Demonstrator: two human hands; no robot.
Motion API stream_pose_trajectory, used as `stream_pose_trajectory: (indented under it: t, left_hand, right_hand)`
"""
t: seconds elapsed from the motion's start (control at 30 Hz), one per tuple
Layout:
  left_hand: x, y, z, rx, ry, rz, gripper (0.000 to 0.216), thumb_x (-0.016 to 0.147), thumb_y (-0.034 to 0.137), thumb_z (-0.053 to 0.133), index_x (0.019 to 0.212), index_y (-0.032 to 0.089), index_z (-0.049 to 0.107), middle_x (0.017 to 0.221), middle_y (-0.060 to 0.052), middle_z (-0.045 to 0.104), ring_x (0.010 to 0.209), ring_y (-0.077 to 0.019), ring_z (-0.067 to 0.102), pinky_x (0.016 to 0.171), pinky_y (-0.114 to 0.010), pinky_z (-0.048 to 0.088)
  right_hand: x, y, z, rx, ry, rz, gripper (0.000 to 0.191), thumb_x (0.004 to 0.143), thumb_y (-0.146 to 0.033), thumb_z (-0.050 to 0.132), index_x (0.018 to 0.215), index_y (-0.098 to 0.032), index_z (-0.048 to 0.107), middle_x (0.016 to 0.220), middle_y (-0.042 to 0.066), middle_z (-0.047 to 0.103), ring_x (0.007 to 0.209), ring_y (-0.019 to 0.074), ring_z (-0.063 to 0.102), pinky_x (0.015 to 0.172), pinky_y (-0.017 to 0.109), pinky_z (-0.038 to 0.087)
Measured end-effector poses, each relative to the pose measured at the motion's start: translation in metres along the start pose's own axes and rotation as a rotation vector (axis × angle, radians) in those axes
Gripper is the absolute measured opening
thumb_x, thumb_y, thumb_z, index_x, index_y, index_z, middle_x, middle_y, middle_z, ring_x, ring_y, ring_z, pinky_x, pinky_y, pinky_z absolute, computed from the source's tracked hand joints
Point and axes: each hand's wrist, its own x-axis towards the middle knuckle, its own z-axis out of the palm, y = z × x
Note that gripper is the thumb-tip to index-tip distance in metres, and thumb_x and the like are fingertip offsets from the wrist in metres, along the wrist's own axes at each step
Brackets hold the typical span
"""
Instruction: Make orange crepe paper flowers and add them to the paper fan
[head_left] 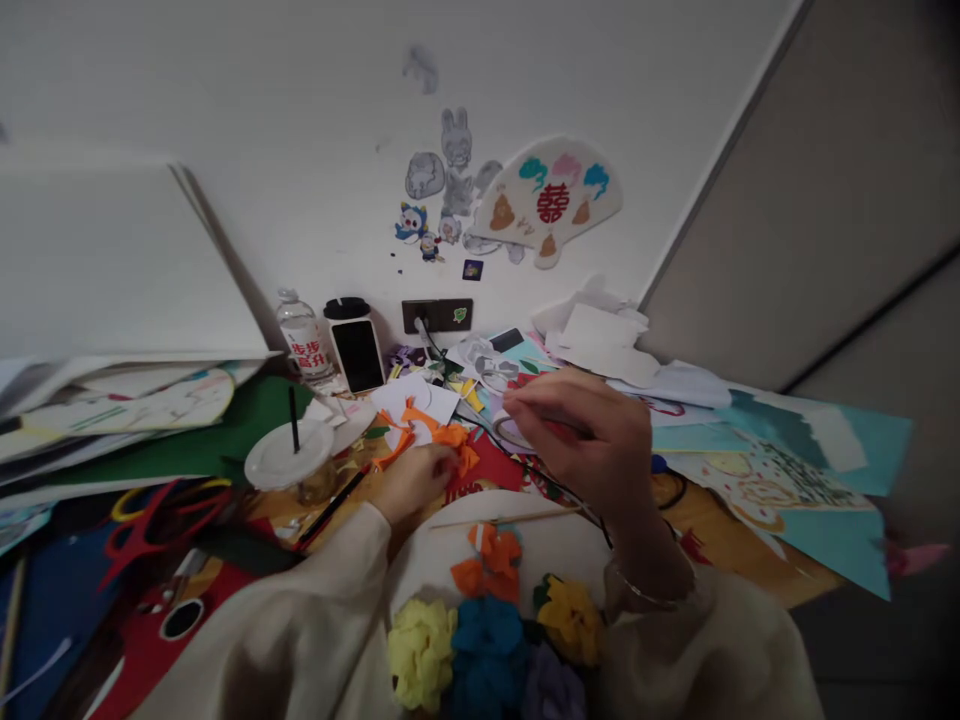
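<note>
My left hand (421, 478) has its fingers curled down on a piece of orange paper (454, 437) amid the clutter. Raised to the right, my right hand (589, 432) has thumb and fingers pressed together; anything between them is too small to make out. A clear ring like a tape roll (511, 432) shows behind its fingertips. Close to me is a white board (435, 555) with a thin stick (510, 518) across it. On the board lies an orange paper flower (491, 562), with yellow (421, 650), blue (489, 655) and golden (570, 620) flowers nearer me.
Red-handled scissors (154, 525) and a lidded cup with a straw (289, 455) stand left. A bottle (301, 340) and a black-lidded cup (355, 345) are by the wall. Painted turquoise sheets (832, 425) cover the right side. A cable (429, 338) runs from the socket.
</note>
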Motion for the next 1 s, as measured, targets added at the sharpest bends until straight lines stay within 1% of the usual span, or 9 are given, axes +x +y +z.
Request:
stream_pose_trajectory:
  t: [0.17, 0.23, 0.37, 0.47, 0.6, 0.73, 0.8, 0.9, 1.0]
  left_hand:
    - [-0.003, 0.012, -0.014, -0.119, -0.029, 0.089, 0.015, 0.076, 0.014, 0.052, 0.08, 0.015, 0.066, 0.066, -0.001, 0.06, 0.06, -0.0122, 0.051, 0.057, -0.021, 0.039]
    - [-0.008, 0.023, -0.022, -0.23, -0.104, 0.114, 0.012, 0.076, 0.016, 0.054, 0.08, 0.014, 0.065, 0.063, 0.0, 0.059, 0.057, -0.0106, 0.051, 0.053, -0.019, 0.038]
    - [-0.021, 0.049, -0.03, -0.624, -0.542, 0.159, 0.01, 0.077, 0.017, 0.056, 0.081, 0.013, 0.064, 0.068, -0.003, 0.064, 0.058, -0.0111, 0.056, 0.052, -0.018, 0.041]
    - [-0.028, 0.061, -0.023, -0.549, -0.737, 0.315, 0.012, 0.076, 0.016, 0.059, 0.083, 0.015, 0.068, 0.069, -0.003, 0.067, 0.058, -0.0121, 0.058, 0.051, -0.018, 0.042]
    - [-0.032, 0.064, -0.011, -0.394, -0.855, 0.438, 0.032, 0.073, 0.004, 0.051, 0.095, 0.015, 0.072, 0.079, -0.004, 0.072, 0.067, -0.0153, 0.064, 0.056, -0.019, 0.047]
    - [-0.031, 0.059, -0.008, -0.305, -0.796, 0.358, 0.045, 0.079, 0.006, 0.041, 0.116, 0.018, 0.065, 0.067, -0.001, 0.07, 0.05, -0.0126, 0.059, 0.048, -0.019, 0.044]
    - [-0.027, 0.051, -0.006, -0.178, -0.629, 0.306, 0.042, 0.082, 0.013, 0.045, 0.12, 0.021, 0.062, 0.063, 0.0, 0.068, 0.048, -0.0123, 0.057, 0.048, -0.02, 0.042]
    - [-0.016, 0.031, 0.0, 0.131, -0.198, 0.194, 0.036, 0.081, 0.018, 0.052, 0.114, 0.025, 0.064, 0.089, -0.004, 0.07, 0.077, -0.0182, 0.064, 0.068, -0.025, 0.046]
    - [-0.005, 0.005, 0.007, 0.204, -0.029, 0.075, 0.041, 0.083, 0.013, 0.044, 0.12, 0.019, 0.059, 0.105, -0.013, 0.063, 0.09, -0.0252, 0.061, 0.075, -0.034, 0.045]
  right_hand:
    - [0.0, 0.0, -0.001, 0.003, 0.015, 0.008, 0.008, 0.081, -0.014, 0.064, 0.081, -0.02, 0.068, 0.078, 0.0, 0.069, 0.073, 0.012, 0.063, 0.069, 0.025, 0.05]
    - [0.0, 0.0, -0.001, 0.007, 0.011, 0.007, 0.007, 0.081, -0.014, 0.064, 0.08, -0.02, 0.068, 0.078, 0.0, 0.069, 0.073, 0.0119, 0.062, 0.069, 0.025, 0.05]
    - [-0.001, 0.0, -0.002, 0.007, 0.001, 0.001, 0.006, 0.081, -0.015, 0.064, 0.08, -0.02, 0.067, 0.077, 0.0, 0.069, 0.073, 0.0121, 0.063, 0.071, 0.025, 0.05]
    - [-0.001, 0.0, -0.002, 0.012, -0.003, 0.015, 0.007, 0.081, -0.015, 0.063, 0.08, -0.02, 0.067, 0.078, 0.0, 0.069, 0.074, 0.0123, 0.063, 0.072, 0.026, 0.051]
    - [0.0, 0.0, -0.004, 0.021, -0.003, 0.017, 0.007, 0.081, -0.014, 0.064, 0.081, -0.019, 0.068, 0.078, 0.001, 0.069, 0.073, 0.0118, 0.063, 0.07, 0.025, 0.05]
    - [0.0, -0.001, -0.005, 0.018, -0.011, 0.005, 0.006, 0.081, -0.014, 0.064, 0.081, -0.019, 0.068, 0.077, 0.0, 0.069, 0.073, 0.0113, 0.063, 0.07, 0.024, 0.05]
    - [0.0, 0.0, -0.005, 0.017, -0.012, -0.002, 0.006, 0.081, -0.014, 0.064, 0.081, -0.019, 0.068, 0.077, 0.0, 0.069, 0.073, 0.0114, 0.063, 0.071, 0.024, 0.05]
    - [0.0, 0.0, -0.005, 0.018, -0.008, -0.011, 0.006, 0.08, -0.014, 0.065, 0.081, -0.019, 0.067, 0.077, 0.0, 0.069, 0.073, 0.0115, 0.063, 0.072, 0.025, 0.05]
    - [0.0, 0.001, -0.005, 0.009, -0.011, -0.008, 0.006, 0.08, -0.014, 0.064, 0.081, -0.019, 0.067, 0.077, 0.0, 0.069, 0.073, 0.0116, 0.063, 0.074, 0.025, 0.05]
